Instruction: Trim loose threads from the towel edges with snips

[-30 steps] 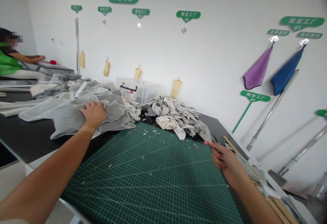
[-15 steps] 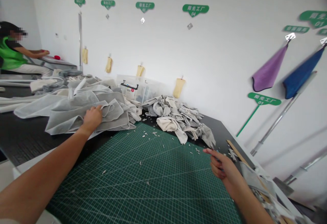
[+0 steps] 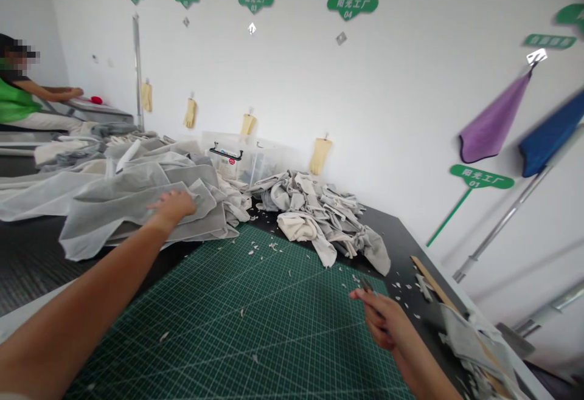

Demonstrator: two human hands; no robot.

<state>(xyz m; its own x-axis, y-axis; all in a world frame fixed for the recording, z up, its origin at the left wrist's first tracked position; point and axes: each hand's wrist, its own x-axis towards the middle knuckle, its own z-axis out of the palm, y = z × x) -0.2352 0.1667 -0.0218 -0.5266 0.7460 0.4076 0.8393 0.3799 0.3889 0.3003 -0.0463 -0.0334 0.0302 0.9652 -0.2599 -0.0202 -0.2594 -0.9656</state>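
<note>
Left of the mat (image 3: 274, 303), your loosely spread left hand (image 3: 174, 206) is over cloth (image 3: 109, 206); your right hand (image 3: 382, 320) grips a tool (image 3: 367, 286), seemingly held clear.

The head camera looks forward and down over grey cloths (image 3: 114, 202).

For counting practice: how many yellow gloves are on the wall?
4: the first glove beside the leftmost pole, the second right of it, the third above the box, the fourth above a cloth heap. More could hide behind.
</note>
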